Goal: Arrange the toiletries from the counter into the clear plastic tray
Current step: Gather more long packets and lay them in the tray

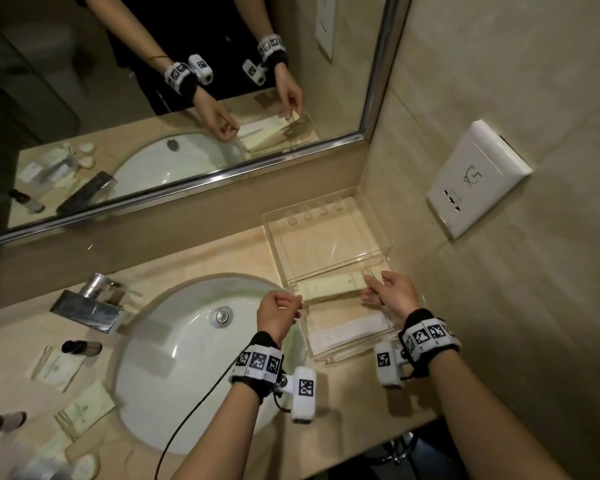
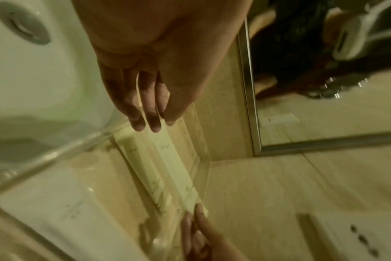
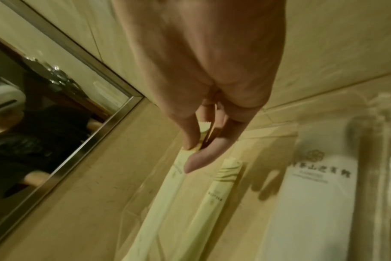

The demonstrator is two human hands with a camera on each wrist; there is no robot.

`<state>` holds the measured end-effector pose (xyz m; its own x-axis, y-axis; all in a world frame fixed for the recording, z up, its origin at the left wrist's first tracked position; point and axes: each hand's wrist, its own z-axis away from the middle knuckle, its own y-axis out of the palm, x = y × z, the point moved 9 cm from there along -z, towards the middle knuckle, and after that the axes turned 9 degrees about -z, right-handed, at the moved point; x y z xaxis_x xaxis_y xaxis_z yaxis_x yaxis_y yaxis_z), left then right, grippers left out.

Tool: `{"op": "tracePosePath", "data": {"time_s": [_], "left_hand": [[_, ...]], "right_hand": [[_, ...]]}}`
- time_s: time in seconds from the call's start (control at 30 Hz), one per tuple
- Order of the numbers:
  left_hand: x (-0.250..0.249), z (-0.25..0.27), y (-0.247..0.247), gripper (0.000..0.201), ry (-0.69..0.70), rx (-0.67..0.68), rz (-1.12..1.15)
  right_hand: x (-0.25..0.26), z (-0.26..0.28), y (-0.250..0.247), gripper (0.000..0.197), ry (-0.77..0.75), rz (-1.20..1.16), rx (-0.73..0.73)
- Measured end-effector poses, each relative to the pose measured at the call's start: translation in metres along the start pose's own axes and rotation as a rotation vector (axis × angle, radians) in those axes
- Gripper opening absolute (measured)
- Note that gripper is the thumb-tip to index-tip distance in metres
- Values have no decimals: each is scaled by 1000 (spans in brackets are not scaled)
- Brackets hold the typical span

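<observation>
A clear plastic tray [image 1: 343,355] stands on the counter right of the sink, its lid [image 1: 326,237] tipped open toward the wall. A long pale yellow-green packet [image 1: 329,287] stretches across the tray's far side. My left hand [image 1: 300,303] pinches its left end and my right hand [image 1: 369,285] pinches its right end. In the right wrist view my right hand [image 3: 194,155] grips that packet [image 3: 167,203], and a second pale packet [image 3: 212,197] lies beside it. A white printed packet [image 1: 354,332] lies flat in the tray's near half.
The white sink basin [image 1: 187,358] and chrome faucet [image 1: 90,306] sit to the left. Beyond them lie a small dark bottle [image 1: 82,348], another bottle [image 1: 4,422] and pale packets [image 1: 84,410]. A wall socket [image 1: 478,178] and mirror close the right and back.
</observation>
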<state>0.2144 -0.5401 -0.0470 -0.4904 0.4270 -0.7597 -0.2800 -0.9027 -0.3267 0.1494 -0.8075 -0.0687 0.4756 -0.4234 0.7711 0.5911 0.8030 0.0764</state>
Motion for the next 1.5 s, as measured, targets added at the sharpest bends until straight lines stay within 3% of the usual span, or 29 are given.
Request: {"op": "tracePosePath", "data": {"time_s": [0.1,0.17,0.3,0.37,0.53,0.93,1.1,1.23,1.33,1.5], "left_hand": [[-15,6,4,5,198,-5,-258],[-21,10,10,9,303,18,-395],[-19,11,21,21,417,84,-562],[-15,9,26,27,441,127,-633],[-5,4,37,36,434,197,-751],[7,-3,44,40,402,186,-897],[-1,0,42,39,430,188,-847],[-18,4,13,25,405,72,-602],[-16,9,-18,15,304,16,-430],[7,32,-89,9,154,-135,-214]], "right_hand": [[-10,-9,-7,63,13,-6,-95],[-11,-12,-1,63,13,24,-114],[-9,-16,9,38,-16,144,-176],[-6,-18,7,29,-77,270,-232],[3,-16,9,43,-181,617,-234],[4,-23,8,35,-198,654,-199],[9,-18,5,38,-205,645,-182],[23,-2,10,21,-241,433,-202],[33,15,47,12,-276,340,-33],[36,46,139,15,-333,319,260]]}}
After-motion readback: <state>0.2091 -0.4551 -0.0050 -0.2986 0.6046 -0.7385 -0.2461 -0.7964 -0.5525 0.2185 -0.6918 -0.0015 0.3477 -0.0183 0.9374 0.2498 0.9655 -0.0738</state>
